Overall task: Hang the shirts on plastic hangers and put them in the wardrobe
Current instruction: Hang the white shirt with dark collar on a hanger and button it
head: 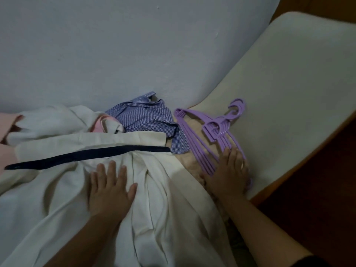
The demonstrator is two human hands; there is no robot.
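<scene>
The left hand (109, 189) lies flat, fingers spread, on the white shirt (154, 199) on the bed (289, 83). The right hand (229, 174) rests with straight fingers on the stacked purple hangers (204, 135) beside a blue checked shirt (146, 118).

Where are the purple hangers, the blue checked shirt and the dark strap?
purple hangers (215, 130): head view, on the stacked necks just below the hooks.
blue checked shirt (146, 116): head view, on the crumpled middle of the cloth.
dark strap (92, 154): head view, on its middle, across the white cloth.
</scene>
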